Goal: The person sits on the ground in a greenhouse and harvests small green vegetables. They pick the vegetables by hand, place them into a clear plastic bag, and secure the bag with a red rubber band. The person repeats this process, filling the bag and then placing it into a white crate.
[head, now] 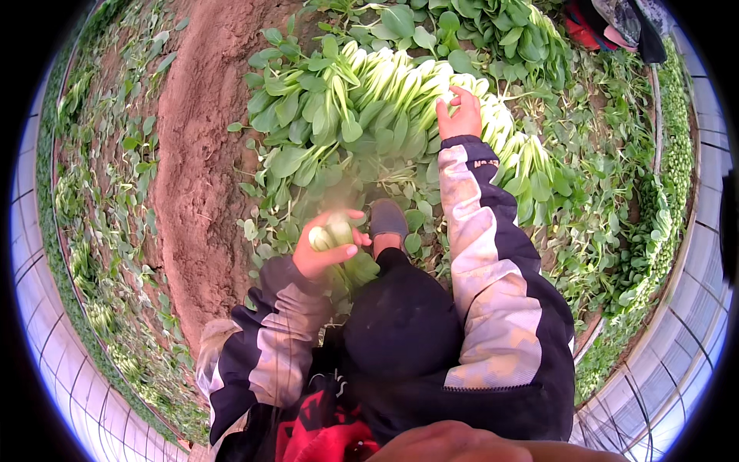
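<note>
My left hand (329, 242) is low in front of my knee, closed around a few heads of bok choy (328, 235). Their pale bases poke up between thumb and fingers, and the green leaves hang below. Farther out, my right hand (461, 115) is over a long row of harvested bok choy (392, 86). Its thumb and fingers are apart at the pale stalk ends, with nothing visibly held. The row's stalk bases mostly face away from me, and leaves spread toward me on the near side.
Another leafy pile of bok choy (514, 34) lies beyond the row. A bare soil strip (199, 161) runs along the left. My shoe (388, 219) rests among loose leaves. Part of another person (623, 26) shows at the upper right. Greenhouse film walls (687, 346) curve around the sides.
</note>
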Demonstrator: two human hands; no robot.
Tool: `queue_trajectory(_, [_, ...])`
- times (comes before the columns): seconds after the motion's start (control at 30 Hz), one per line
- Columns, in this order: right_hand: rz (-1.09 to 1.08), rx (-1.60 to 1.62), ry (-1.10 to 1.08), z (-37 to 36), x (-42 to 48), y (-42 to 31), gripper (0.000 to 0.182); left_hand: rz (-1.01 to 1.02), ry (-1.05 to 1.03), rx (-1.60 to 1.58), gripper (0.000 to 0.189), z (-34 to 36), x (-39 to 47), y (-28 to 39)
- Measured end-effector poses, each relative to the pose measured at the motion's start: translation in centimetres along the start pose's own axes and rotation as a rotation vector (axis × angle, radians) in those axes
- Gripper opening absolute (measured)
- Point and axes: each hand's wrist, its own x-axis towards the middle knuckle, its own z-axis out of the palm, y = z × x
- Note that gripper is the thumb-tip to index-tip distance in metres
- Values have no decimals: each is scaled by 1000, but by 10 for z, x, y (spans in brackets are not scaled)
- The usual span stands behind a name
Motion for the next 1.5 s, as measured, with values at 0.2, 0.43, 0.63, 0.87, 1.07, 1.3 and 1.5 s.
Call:
queue_trajectory(0.2, [72, -180, 286, -6, -3, 35, 57, -7, 93, -45, 48, 1, -11, 12])
queue_trajectory(0.43, [77, 163, 265, -25, -11, 76, 47, 115, 227, 137, 72, -4, -2, -16])
queue_trajectory(0.63, [-292, 629, -605, -93, -89, -111, 46, 208, 350, 371, 93, 14, 12, -5])
queue_trajectory(0.87, [-369, 678, -787, -68, -127, -138, 62, 393, 447, 23, 79, 35, 32, -15])
queue_trajectory(1.07, [-328, 778, -1001, -62, -129, -137, 100, 294, 471, -140, 50, 31, 31, -19])
queue_trajectory(1.3, [-118, 673, -1312, -51, -125, -140, 90, 444, 561, 146, 51, 28, 26, -5])
queue_trajectory(1.5, [-14, 1151, -1546, -38, -130, -121, 61, 199, 43, 139, 134, 10, 6, 39])
